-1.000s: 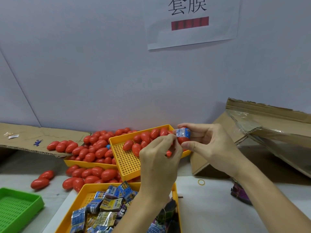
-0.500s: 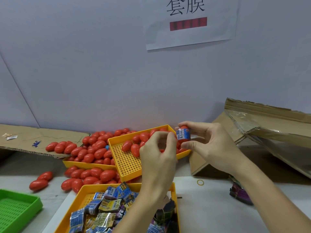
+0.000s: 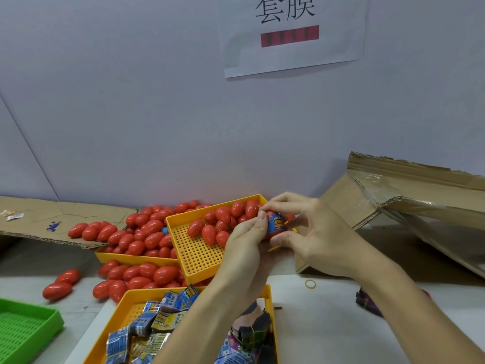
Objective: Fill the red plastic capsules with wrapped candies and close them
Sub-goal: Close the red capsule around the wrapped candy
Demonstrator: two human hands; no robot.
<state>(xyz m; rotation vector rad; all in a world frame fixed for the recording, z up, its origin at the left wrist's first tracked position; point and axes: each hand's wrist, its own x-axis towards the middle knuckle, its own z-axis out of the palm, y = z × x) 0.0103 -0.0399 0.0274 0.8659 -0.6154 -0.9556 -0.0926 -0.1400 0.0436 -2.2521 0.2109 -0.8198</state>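
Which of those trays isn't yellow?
The green tray at the near left; the three others, holding red capsules or wrapped candies, are all yellow.

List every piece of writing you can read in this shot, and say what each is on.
"套膜": large black characters on the paper sign taped to the wall.
Red bar below them: its text is too blurred to read.
Blue wrapped candy held between both hands: print too small to read reliably.
Candy wrappers in the front yellow tray: unreadable.

Bare table [image 3: 328,324] lies open right of the candy tray [image 3: 126,308]; capsules [image 3: 136,274] apparently crowd the left.
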